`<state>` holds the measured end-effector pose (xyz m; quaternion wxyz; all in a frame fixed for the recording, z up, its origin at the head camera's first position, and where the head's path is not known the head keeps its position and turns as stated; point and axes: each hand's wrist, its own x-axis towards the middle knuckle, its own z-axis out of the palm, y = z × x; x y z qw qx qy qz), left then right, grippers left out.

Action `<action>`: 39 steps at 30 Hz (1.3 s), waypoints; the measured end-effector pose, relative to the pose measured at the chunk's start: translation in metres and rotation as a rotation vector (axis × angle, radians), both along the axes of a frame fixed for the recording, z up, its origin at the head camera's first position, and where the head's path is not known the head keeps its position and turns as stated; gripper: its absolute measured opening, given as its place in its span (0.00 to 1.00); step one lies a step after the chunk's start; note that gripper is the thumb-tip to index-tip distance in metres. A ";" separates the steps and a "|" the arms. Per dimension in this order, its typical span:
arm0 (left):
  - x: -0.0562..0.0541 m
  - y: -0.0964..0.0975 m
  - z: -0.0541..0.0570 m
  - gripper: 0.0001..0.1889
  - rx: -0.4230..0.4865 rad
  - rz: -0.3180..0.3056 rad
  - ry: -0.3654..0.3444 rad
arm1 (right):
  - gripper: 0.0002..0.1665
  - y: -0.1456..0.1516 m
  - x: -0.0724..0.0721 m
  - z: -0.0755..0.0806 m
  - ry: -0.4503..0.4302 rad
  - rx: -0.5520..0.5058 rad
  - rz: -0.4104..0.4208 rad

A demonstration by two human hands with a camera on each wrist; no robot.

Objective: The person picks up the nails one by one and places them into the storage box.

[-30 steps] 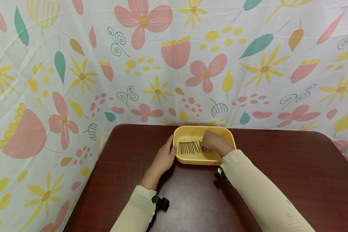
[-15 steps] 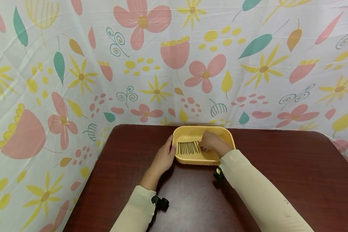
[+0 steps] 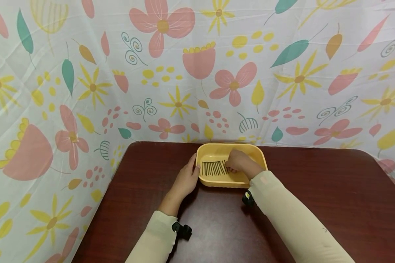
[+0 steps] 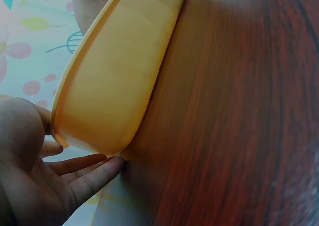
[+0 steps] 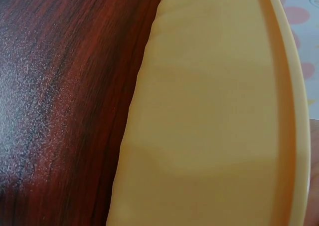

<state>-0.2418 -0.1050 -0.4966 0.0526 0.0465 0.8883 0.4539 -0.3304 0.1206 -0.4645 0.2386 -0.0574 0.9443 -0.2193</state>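
Observation:
A yellow plastic basin [image 3: 247,178] stands at the table's far edge. My left hand [image 3: 187,178] holds its left end; in the left wrist view the left hand [image 4: 45,161] has its thumb at the rim and fingers against the outer wall. Inside lies a row of thin dark nails [image 3: 214,168], side by side. My right hand [image 3: 240,161] reaches into the basin at the row's right end, fingers curled down to the floor around a nail, its tips partly hidden. In the right wrist view the basin's outer wall [image 5: 209,96] covers nearly all of that hand.
The dark red-brown wooden table [image 3: 217,226] spreads in front and to both sides. Behind it hangs a white cloth [image 3: 191,84] printed with flowers, close to the basin's back. Black wrist cameras [image 3: 182,231] sit on both sleeves.
The right hand has shifted slightly left, toward the row of nails. The left hand and the basin keep their places.

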 end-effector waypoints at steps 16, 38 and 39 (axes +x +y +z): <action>0.000 0.000 -0.001 0.31 0.000 0.000 0.003 | 0.19 -0.001 0.003 0.000 0.020 -0.013 0.018; 0.001 0.001 0.002 0.31 -0.005 0.005 0.017 | 0.23 0.000 0.006 -0.001 0.022 -0.037 0.018; 0.001 0.001 0.002 0.31 -0.004 0.005 0.014 | 0.24 0.000 0.007 0.000 0.024 -0.037 0.022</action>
